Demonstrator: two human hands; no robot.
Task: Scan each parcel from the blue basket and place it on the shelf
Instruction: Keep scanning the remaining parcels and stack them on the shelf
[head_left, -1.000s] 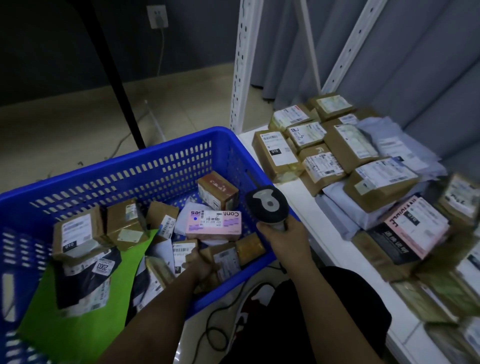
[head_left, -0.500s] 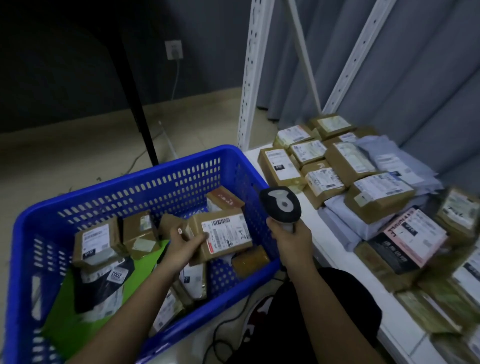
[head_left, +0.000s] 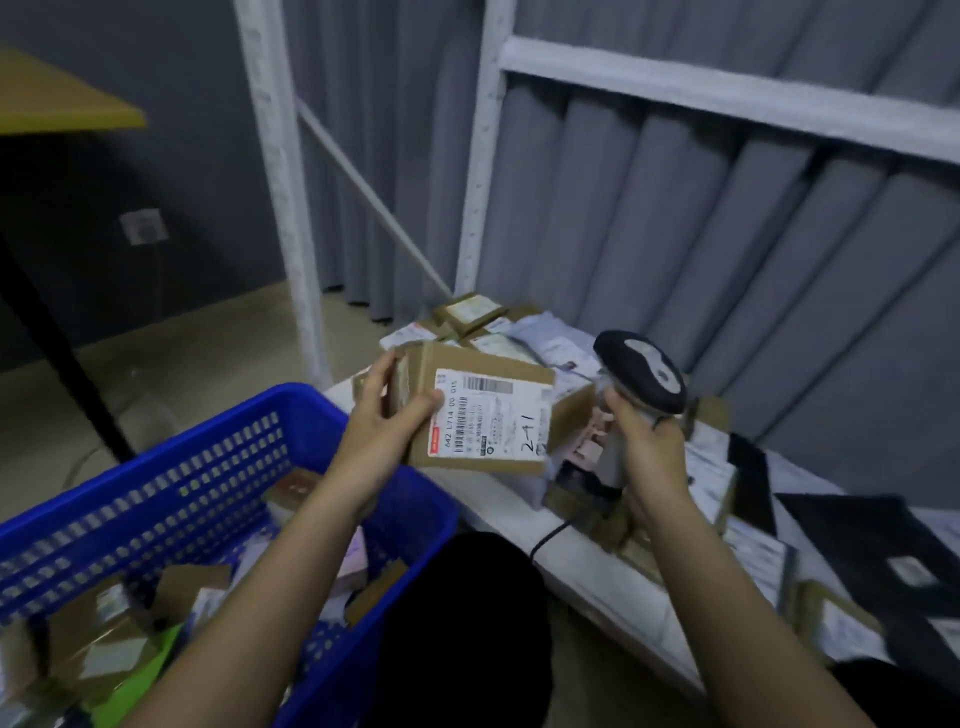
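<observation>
The cardboard parcel is held up in the air, above the near edge of the shelf and just beyond the right rim of the blue basket. Its white shipping label faces the camera, barcodes in plain sight and a handwritten mark at the lower right. The left hand grips the parcel by its left end, thumb pressed on the label side and fingers curled round the back. The right hand is wrapped round the handle of the barcode scanner, whose dark head sits just beside the parcel's right edge; its cable trails down over the shelf's front edge.

This looks like the scanning step: the parcel is out of the basket and presented, but not yet set down. The scanner's window seems to point away from the label, so the next move likely calls for turning the head toward the barcode, or tilting the label to meet it.

Behind the parcel, the shelf carries a pile of other parcels and grey mailers toward its back corner. More parcels lie in the basket.
</observation>
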